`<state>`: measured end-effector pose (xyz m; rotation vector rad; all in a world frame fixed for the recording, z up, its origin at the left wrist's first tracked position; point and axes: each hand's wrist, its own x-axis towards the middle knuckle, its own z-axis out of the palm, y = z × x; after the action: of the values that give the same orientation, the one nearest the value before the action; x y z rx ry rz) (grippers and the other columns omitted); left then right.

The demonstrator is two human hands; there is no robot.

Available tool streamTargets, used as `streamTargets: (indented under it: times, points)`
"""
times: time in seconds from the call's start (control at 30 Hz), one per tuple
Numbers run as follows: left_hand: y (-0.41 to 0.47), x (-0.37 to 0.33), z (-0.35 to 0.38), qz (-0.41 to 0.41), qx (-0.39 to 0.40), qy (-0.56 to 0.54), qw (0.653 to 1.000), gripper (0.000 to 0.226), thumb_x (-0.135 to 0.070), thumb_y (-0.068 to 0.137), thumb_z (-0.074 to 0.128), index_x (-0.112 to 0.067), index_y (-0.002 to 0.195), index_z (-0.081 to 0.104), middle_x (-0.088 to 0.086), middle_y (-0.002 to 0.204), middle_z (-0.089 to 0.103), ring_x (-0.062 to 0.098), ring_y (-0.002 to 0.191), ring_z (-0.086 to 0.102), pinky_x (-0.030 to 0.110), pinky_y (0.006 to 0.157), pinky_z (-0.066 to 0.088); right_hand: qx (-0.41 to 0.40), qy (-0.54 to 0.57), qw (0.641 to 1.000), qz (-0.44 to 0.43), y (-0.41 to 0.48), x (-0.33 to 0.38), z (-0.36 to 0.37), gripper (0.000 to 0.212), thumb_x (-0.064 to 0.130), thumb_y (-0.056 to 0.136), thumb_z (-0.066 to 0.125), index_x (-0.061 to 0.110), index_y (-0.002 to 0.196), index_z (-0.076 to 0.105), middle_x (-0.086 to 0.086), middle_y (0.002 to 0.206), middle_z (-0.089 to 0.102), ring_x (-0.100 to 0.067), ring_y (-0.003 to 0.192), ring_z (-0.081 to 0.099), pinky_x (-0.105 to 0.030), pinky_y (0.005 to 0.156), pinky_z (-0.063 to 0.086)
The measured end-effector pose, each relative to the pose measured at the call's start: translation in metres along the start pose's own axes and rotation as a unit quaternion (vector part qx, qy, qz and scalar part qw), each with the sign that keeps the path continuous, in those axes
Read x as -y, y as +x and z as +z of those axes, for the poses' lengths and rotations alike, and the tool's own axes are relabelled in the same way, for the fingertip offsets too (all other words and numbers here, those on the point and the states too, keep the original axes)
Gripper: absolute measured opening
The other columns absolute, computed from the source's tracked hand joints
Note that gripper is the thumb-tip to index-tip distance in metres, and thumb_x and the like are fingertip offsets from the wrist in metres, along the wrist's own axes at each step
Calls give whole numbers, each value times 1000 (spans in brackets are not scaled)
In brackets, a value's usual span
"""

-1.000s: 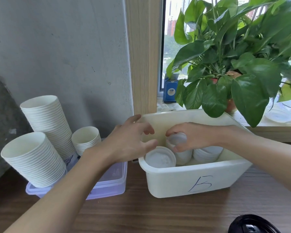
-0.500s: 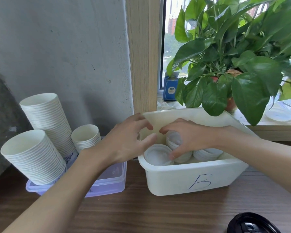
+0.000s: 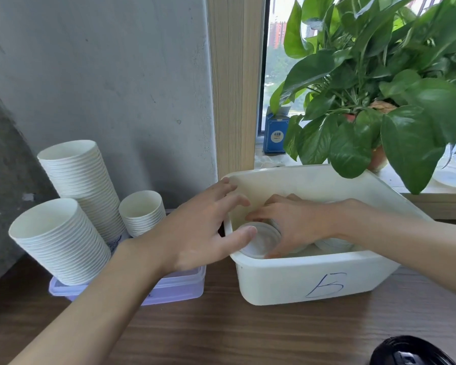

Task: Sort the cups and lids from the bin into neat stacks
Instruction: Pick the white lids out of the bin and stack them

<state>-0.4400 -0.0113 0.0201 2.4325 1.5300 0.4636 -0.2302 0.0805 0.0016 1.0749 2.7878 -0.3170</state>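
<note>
The right hand [image 3: 295,222] is down inside the white bin [image 3: 313,283]. Its fingers and thumb curl round a stack of lids [image 3: 258,241] at the left end of the bin. The left hand [image 3: 200,233] is over the bin's left edge with its fingers spread apart, holding nothing. Its thumb tip may touch the front lid, but that is hard to see. More lids [image 3: 332,245] lie under the right wrist. Just left of the bin, three stacks of paper cups [image 3: 58,241] lean in a clear purple box [image 3: 174,288]. The bin stands on a wooden table [image 3: 221,333]. Leaves of a potted plant [image 3: 379,101] hang over its far right corner.
</note>
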Motion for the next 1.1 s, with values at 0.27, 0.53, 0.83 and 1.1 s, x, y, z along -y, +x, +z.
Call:
streamTargets:
  times: [0.27,0.53,0.83,1.1]
  points:
    - [-1,1,2,1,0,0,1000,60,-72,81,31,-43,132,46,-11,162,23,-4,149,5,20,114,16,-60,-59,996,36,11,-13,10,63,80,60,60,34,104,56,13,99,49,-12,98,43,-37,84,42]
    - [-1,2,4,6,-2,2,1000,58,-72,83,31,-42,130,47,-8,162,27,-2,150,4,31,121,19,-64,-52,996,44,12,-15,9,62,71,63,66,31,109,58,8,104,49,-15,101,47,-39,87,41]
    - [1,2,4,2,7,1,1000,59,-71,82,30,-41,129,49,-11,162,24,-3,150,3,23,114,17,-39,8,997,68,-20,-31,-19,86,59,65,77,33,138,39,10,119,45,-13,114,41,-37,97,37]
    - [2,1,3,-3,9,4,1000,67,-73,77,28,-41,132,49,-9,163,23,-1,151,1,25,118,13,-60,49,991,107,-44,-62,-4,66,46,65,82,38,117,42,19,104,40,-10,102,46,-28,88,41]
